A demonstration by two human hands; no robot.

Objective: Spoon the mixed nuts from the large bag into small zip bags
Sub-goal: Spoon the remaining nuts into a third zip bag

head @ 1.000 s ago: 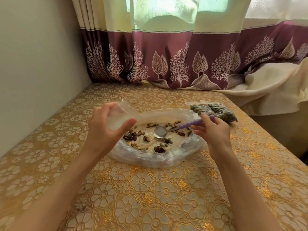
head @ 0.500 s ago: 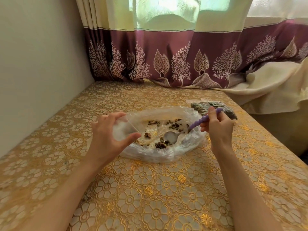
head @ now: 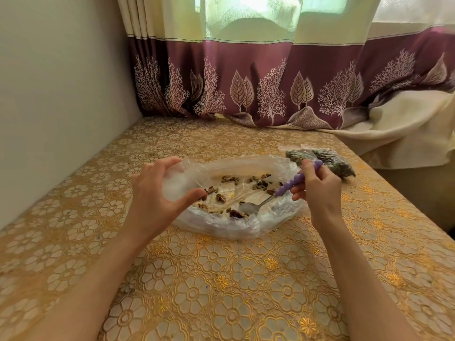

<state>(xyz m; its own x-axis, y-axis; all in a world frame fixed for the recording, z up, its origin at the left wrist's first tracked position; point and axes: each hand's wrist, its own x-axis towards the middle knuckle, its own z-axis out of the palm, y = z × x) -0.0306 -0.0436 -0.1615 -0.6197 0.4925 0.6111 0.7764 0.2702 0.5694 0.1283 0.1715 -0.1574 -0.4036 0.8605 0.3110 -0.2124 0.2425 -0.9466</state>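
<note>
At the left, the person's left hand (head: 154, 193) holds a small zip bag (head: 176, 184) above the near-left edge of the large bag, thumb below and fingers curled over the top so the thin film bows between them. The small bag looks clear, limp and almost weightless; it probably collapses unless its mouth is pinched at the rim and kept spread, and the smooth plastic may slip.

In the middle, the large bag (head: 236, 225) lies flat on the gold patterned tablecloth (head: 221, 291), its sides rolled down into a shallow dish. The mixed nuts (head: 236, 214) are scattered thinly across its bottom; they seem light, hard and loose, likely to roll away from the spoon's edge, and the soft film beneath may wrinkle and drag.

The spoon (head: 248, 207) rests its metal bowl among the nuts near the front wall. To the right, the right hand (head: 317, 187) pinches the purple beaded handle, which offers a firm, ridged hold. Beyond it, filled bags (head: 322, 161) lie on the cloth.
</note>
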